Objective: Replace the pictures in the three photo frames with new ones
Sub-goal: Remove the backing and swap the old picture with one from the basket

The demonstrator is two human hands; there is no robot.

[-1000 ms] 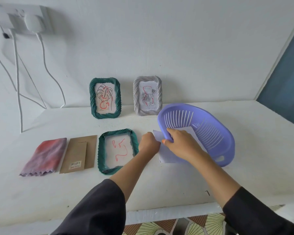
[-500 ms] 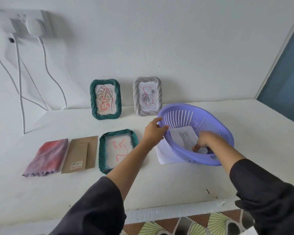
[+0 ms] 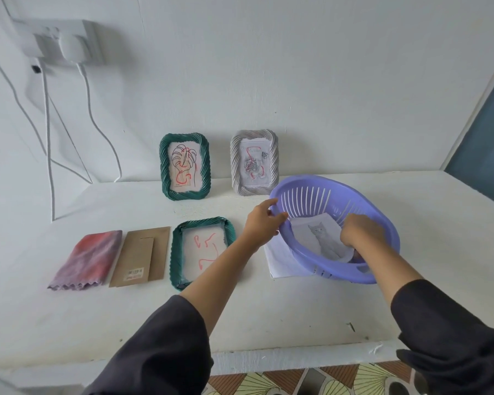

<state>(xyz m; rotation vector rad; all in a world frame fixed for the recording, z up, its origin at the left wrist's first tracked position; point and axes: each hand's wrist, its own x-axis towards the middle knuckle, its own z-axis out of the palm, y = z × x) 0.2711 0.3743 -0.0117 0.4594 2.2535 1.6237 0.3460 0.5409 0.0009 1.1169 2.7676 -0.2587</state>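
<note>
A purple slotted basket (image 3: 382,218) stands tilted on the white table, over a white sheet (image 3: 277,260). My left hand (image 3: 261,222) grips its left rim. My right hand (image 3: 360,230) reaches inside and holds the edge of a cat picture (image 3: 318,238). A green frame (image 3: 201,252) lies face down and open, with a picture marked in red in it. Its brown backing board (image 3: 140,256) lies to the left. Against the wall stand a green frame (image 3: 185,166) and a grey frame (image 3: 254,162), each with a picture.
A pink-purple cloth (image 3: 86,259) lies at the far left of the table. A wall socket (image 3: 66,42) with white cables (image 3: 47,132) hangs at the upper left. The table's front edge (image 3: 268,359) runs just below my arms, with a patterned floor beneath.
My right hand left the white sheet on the table and went into the basket onto the cat picture. My left hand rose from the sheet to the basket's rim. The basket tipped down.
</note>
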